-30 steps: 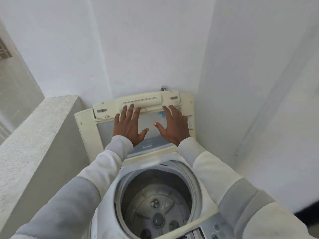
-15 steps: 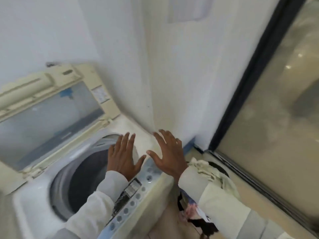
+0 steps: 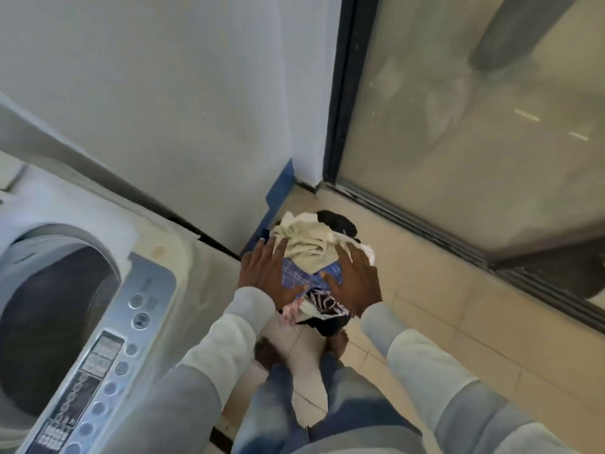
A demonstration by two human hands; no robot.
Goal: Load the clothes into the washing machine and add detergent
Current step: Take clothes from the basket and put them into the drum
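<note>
head view — left grip (image 3: pixel 265 276), right grip (image 3: pixel 355 283) wide over clothes pile (image 3: pixel 307 247) beside washer (image 3: pixel 98 208)

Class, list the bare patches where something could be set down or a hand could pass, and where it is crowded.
Free: tiled floor between the clothes pile and the glass door; the top of the washing machine beside the wall. Crowded: the corner by the machine, filled by the pile under the left hand and right hand.

A: Surroundings?
B: White wall (image 3: pixel 163 109), blue strip (image 3: pixel 281 185) along its base. Beige tiled floor (image 3: pixel 442 306).
A: Right side?
B: Hazy glass door (image 3: pixel 474 142) in a dark frame (image 3: pixel 343 93), just beside the wall's end.
</note>
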